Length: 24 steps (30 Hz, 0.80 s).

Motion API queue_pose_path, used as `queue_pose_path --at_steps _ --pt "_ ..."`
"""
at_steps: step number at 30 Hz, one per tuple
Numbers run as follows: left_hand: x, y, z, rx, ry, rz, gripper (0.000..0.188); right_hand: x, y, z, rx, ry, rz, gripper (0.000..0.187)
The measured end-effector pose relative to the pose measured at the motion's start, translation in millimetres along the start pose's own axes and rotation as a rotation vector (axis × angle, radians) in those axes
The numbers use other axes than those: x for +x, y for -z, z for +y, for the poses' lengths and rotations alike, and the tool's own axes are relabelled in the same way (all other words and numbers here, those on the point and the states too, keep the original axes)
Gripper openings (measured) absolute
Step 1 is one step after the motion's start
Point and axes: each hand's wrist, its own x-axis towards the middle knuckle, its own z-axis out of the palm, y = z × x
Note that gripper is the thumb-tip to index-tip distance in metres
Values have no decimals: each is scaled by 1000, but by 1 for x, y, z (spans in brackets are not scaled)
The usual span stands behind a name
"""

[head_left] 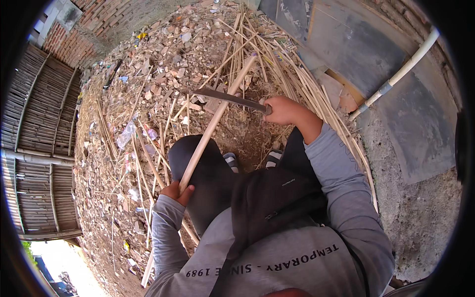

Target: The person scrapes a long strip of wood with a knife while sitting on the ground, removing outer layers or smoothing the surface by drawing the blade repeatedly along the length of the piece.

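Note:
A long pale bamboo strip (pixel 213 126) slants from beside my left knee up and away to the right. Its near end is in my left hand (pixel 179 192), whose fingers are closed round it. My right hand (pixel 283 110) grips the handle of a dark machete (pixel 232 99), out in front of my right knee. The blade points left and crosses the strip toward its far end; whether it is cutting in or only resting there, I cannot tell.
Bamboo strips (pixel 297 74) lie heaped at the far right, more on the left. Rubble and litter (pixel 163 74) cover the ground. A bamboo-slat wall (pixel 37 109) stands left, a brick wall (pixel 109 24) at the back. Grey panels (pixel 356 44) and a white pipe (pixel 401 72) are at right.

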Motion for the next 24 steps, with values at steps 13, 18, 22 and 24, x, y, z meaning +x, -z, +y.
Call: queue_pose_path --at_steps 13,18,22,24 --pt "2 -7 -2 148 -75 91 57 16 -3 19 179 -95 80 34" --pt "8 -6 -8 149 -36 19 58 3 -22 -12 -12 129 -57 31" --pt "5 0 1 106 -15 5 57 7 -19 -12 0 141 -137 34" --pt "5 -1 0 119 -6 9 57 11 -10 1 79 40 -50 37"
